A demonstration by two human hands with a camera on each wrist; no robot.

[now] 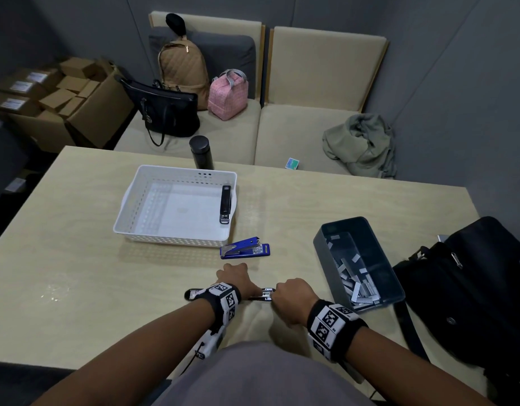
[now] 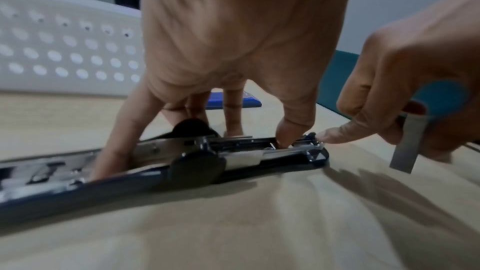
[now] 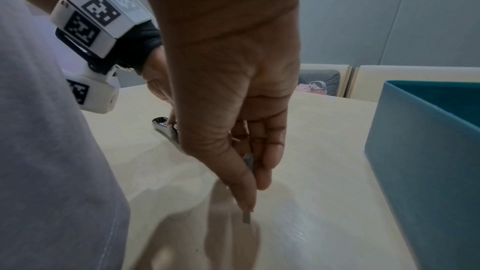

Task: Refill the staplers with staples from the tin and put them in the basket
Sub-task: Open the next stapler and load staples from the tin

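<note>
From the head view, the left hand and the right hand meet over an opened dark stapler lying flat on the table close to the person. A blue stapler lies just beyond them, beside the white basket, which holds a black stapler along its right wall. The tin of staples stands to the right, next to a black bag.

In the left wrist view, the left hand's fingers are spread and press down on the opened stapler, the thumb tip in the magazine channel. The right hand's index fingertip touches the stapler's front end, while its other fingers curl round a strip of staples.

The right wrist view shows the strip pinched between thumb and fingers, its end poking out below; the blur leaves it unclear whether the strip touches the table.
</note>
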